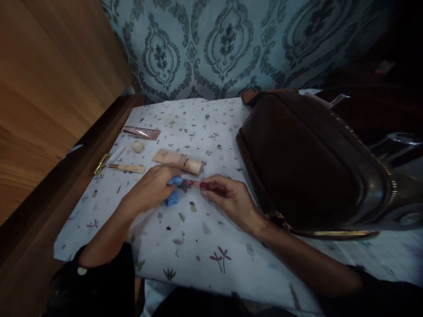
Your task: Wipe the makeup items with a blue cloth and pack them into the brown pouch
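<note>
My left hand (152,187) is closed around a crumpled blue cloth (172,197) and presses it against one end of a slim reddish cosmetic tube (194,184). The other end of that tube is pinched in the fingers of my right hand (228,199). Both hands hover just above a white cloth with small printed figures (198,246) that covers the table. Which kind of cosmetic the tube is, I cannot make out.
A dark brown bag with a gold zip (307,163) lies to the right. Behind my hands lie a beige tube (178,161), a pink metallic tube (141,132), a small round cream piece (137,146) and gold-handled tools (114,164). A wooden panel (46,88) stands on the left.
</note>
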{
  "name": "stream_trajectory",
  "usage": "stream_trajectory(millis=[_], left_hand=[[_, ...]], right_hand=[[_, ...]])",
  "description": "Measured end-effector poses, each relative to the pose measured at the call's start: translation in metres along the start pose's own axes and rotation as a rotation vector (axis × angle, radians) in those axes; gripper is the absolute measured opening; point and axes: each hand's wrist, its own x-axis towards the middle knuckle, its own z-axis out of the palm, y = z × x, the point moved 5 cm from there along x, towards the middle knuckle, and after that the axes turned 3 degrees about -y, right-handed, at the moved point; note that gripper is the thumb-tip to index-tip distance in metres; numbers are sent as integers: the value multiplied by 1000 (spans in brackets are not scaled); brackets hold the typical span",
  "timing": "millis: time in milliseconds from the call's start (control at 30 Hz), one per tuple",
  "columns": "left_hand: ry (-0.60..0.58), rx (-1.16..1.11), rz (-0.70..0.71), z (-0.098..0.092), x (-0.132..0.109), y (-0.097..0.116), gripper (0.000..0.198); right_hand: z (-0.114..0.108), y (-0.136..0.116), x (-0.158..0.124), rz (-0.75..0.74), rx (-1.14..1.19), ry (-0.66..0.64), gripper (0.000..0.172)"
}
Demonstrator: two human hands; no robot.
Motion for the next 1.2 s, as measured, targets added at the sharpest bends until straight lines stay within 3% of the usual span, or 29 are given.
stream_trajectory(millis=[100,200,300,433,567,800,1033,1100,1200], left_hand=[[-11,25,-11,-1,0,-3,19],[-13,65,-20,-3,-1,-4,21],[70,57,-15,-7,-3,1,20],[216,-45,150,-2,-8,23,26],[155,-14,238,13,-9,35,30],[5,90,86,6,-6,3,25],[-42,110,49,0,-9,-6,22],[-5,127,37,-5,-10,-3,21],[138,58,63,-11,-11,9,23]], right_hand=[[1,3,1,80,97,-24,23],[1,-1,3,66,110,-28,20],[1,-5,4,21,78,-12,17],[1,-8,2,-49,54,20,30],[3,-7,1,-74,66,-4,45],[1,-5,3,-32,-29,3,19],[2,1,4,95,118,-48,27],[2,-1,3,96,113,-51,26],[2,-9,1,-5,50,-38,18]])
